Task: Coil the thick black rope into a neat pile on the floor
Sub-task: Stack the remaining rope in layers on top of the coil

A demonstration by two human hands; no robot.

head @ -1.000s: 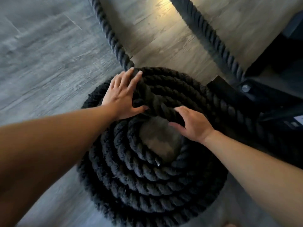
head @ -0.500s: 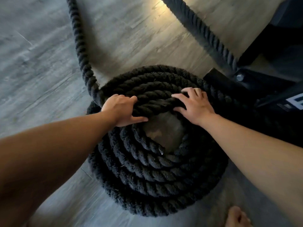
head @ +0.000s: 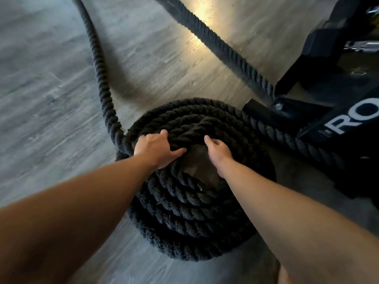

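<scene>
1. Rope (head: 190,201): thick and black, most of it already wound in one round pile on the floor (head: 41,99), centre frame, with a bare hole in the middle
2. About five turns show on the near side, stacked and fairly even; the far top turn sits a bit proud, probably the one being seated
3. Left hand (head: 155,150): fingers curled over that top turn, thumb stuck out under it toward the hole, so it grips the rope, likely pinning the lay where the loose stretch (head: 98,64) feeds in at the pile's left edge
4. Right hand (head: 218,150): at the hole's rim, one fingertip touching the inner side of the top turn and the other fingers hidden; can't tell if it grips or just nudges the turn outward
5. Loose rope count: three stretches, one up-left, a second stretch (head: 221,44) top right, and a third piece (head: 297,144) running right from the pile; whether they join is hidden
6. One black metal frame (head: 338,111) with white letters, just beside the pile on the right
7. Judgement: a good deal of rope is left to wind in, so the job is not finished
</scene>
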